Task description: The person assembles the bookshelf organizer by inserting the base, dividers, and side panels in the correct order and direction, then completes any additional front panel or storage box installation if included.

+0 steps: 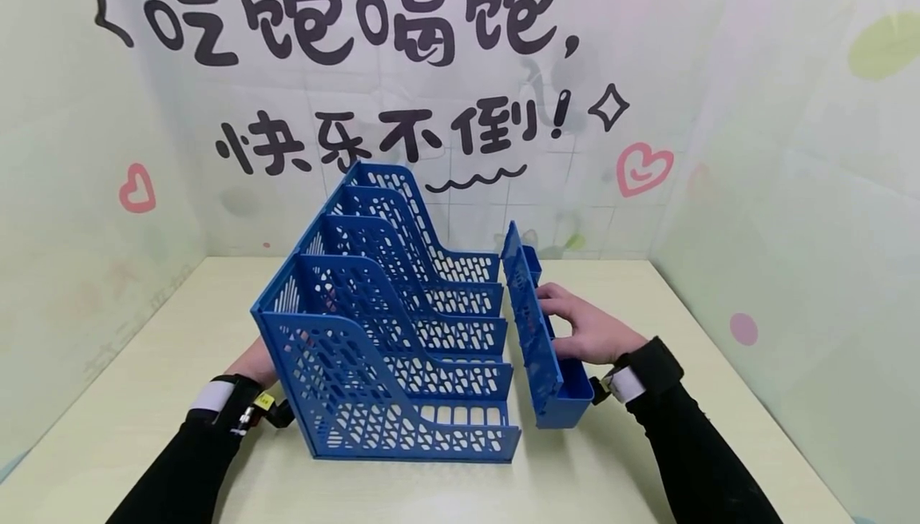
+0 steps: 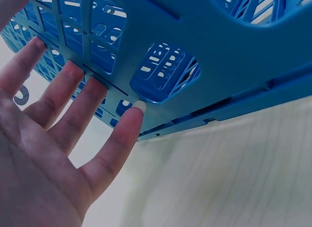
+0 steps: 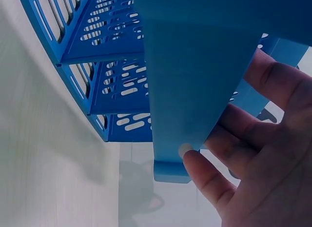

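Note:
A blue plastic file rack [image 1: 402,396] with several perforated dividers stands on the table in the head view, its low open side to the right. My left hand [image 2: 58,154] is at its tall back panel [image 2: 117,71], fingers spread and nearly straight, fingertips touching the slotted plastic. In the head view the rack hides most of that hand. My right hand [image 1: 592,328] holds a separate long blue panel with small box compartments [image 1: 535,332] upright, slightly apart from the rack's low ends. From the right wrist, the thumb of the hand [image 3: 263,154] presses one face while the other fingers reach behind.
The rack stands on a pale wooden table [image 1: 144,396]. A printed cloth backdrop [image 1: 359,93] with large dark characters hangs behind it, with similar pale cloth walls [image 1: 791,188] at the sides. Cameras are strapped to both wrists.

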{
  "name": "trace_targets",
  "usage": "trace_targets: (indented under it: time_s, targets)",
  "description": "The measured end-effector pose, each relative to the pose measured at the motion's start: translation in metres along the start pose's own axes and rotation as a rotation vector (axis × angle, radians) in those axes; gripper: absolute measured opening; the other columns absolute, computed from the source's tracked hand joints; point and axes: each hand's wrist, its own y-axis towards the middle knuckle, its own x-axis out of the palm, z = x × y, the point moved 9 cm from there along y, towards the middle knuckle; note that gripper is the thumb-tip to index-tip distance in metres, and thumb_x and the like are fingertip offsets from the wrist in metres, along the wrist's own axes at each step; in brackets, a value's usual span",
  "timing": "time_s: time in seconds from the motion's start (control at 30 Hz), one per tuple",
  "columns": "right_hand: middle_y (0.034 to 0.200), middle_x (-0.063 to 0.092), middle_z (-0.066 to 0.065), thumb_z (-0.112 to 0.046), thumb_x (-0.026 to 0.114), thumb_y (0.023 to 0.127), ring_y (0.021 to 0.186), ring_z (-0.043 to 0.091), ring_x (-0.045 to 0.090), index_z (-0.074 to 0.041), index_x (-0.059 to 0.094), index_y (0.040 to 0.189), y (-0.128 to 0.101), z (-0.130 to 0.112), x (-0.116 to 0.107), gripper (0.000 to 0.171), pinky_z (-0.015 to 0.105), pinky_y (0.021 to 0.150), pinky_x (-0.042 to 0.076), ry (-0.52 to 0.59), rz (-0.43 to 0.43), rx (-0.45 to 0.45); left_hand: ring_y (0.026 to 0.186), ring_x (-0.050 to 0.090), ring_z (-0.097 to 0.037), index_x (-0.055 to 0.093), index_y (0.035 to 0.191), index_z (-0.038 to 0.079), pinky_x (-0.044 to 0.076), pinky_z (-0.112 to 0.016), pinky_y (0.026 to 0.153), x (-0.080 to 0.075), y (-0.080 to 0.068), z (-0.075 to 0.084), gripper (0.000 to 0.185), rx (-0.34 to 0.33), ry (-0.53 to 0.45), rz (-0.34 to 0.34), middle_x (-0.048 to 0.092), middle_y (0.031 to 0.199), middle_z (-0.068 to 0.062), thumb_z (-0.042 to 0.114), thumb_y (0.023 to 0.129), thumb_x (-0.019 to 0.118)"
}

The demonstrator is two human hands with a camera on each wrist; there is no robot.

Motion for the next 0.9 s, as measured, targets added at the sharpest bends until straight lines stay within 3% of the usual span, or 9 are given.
trace_targets:
  time_s: [0.07, 0.1, 0.17, 0.23, 0.43, 0.67, 0.9]
  targets:
    - [0.149, 0.057, 0.008, -0.030, 0.073, 0.092, 0.141, 0.035, 0.050, -0.018, 0.075, 0.138, 0.000, -0.001, 0.001, 0.048, 0.066, 0.119, 0.045, 0.000, -0.002, 0.001, 0.121, 0.050, 0.009, 0.061, 0.139, 0.037, 0.027, -0.069, 0.123, -0.010, 0.002, -0.025, 0.026, -0.029, 0.001, -0.046, 0.061, 0.127, 0.032, 0.046, 0.116, 0.053]
    - [0.149, 0.057, 0.008, -0.030, 0.073, 0.092, 0.141, 0.035, 0.050, -0.017, 0.075, 0.138, 0.000, -0.001, 0.001, 0.048, 0.066, 0.119, 0.045, 0.000, -0.002, 0.002, 0.119, 0.048, 0.010, 0.059, 0.141, 0.038, 0.023, -0.075, 0.120, -0.044, -0.023, -0.050, 0.032, -0.183, 0.055, -0.008, 0.058, 0.123, 0.036, 0.053, 0.113, 0.057]
    - [0.149, 0.057, 0.008, -0.028, 0.073, 0.090, 0.141, 0.035, 0.050, -0.014, 0.075, 0.139, 0.000, -0.002, 0.002, 0.051, 0.066, 0.119, 0.045, 0.003, -0.005, 0.003, 0.124, 0.047, 0.003, 0.052, 0.153, 0.023, 0.025, -0.073, 0.122, -0.055, -0.022, -0.077, 0.045, -0.245, 0.076, -0.037, 0.058, 0.128, 0.031, 0.046, 0.114, 0.056]
    - [0.149, 0.056, 0.008, -0.026, 0.072, 0.089, 0.142, 0.035, 0.050, -0.012, 0.074, 0.140, 0.000, -0.004, 0.003, 0.053, 0.065, 0.118, 0.046, 0.002, -0.010, 0.005, 0.125, 0.048, 0.000, 0.045, 0.158, 0.013, 0.030, -0.068, 0.121, -0.062, -0.021, -0.092, 0.054, -0.300, 0.092, -0.042, 0.059, 0.130, 0.027, 0.041, 0.114, 0.058]
    - [0.149, 0.056, 0.009, -0.025, 0.073, 0.088, 0.141, 0.035, 0.049, -0.011, 0.073, 0.141, 0.000, -0.004, 0.007, 0.055, 0.068, 0.118, 0.046, -0.009, -0.021, 0.005, 0.117, 0.052, 0.000, 0.042, 0.158, 0.004, 0.036, -0.057, 0.115, -0.064, -0.021, -0.099, 0.063, -0.341, 0.115, -0.018, 0.059, 0.125, 0.023, 0.045, 0.113, 0.059]
    - [0.150, 0.055, 0.009, -0.019, 0.072, 0.084, 0.143, 0.035, 0.049, -0.008, 0.074, 0.140, 0.001, -0.003, 0.012, 0.057, 0.063, 0.119, 0.046, -0.036, -0.041, 0.017, 0.117, 0.050, 0.008, 0.035, 0.164, -0.003, 0.036, -0.059, 0.118, -0.062, -0.022, -0.095, 0.069, -0.357, 0.130, -0.003, 0.058, 0.143, 0.006, 0.043, 0.116, 0.053]
    - [0.152, 0.056, 0.011, -0.017, 0.071, 0.083, 0.143, 0.036, 0.050, -0.006, 0.074, 0.137, 0.001, -0.003, 0.015, 0.055, 0.063, 0.120, 0.045, -0.056, -0.057, 0.009, 0.116, 0.053, 0.003, 0.042, 0.158, 0.004, 0.039, -0.046, 0.111, -0.063, -0.021, -0.094, 0.065, -0.319, 0.093, -0.013, 0.061, 0.125, 0.027, 0.048, 0.114, 0.056]
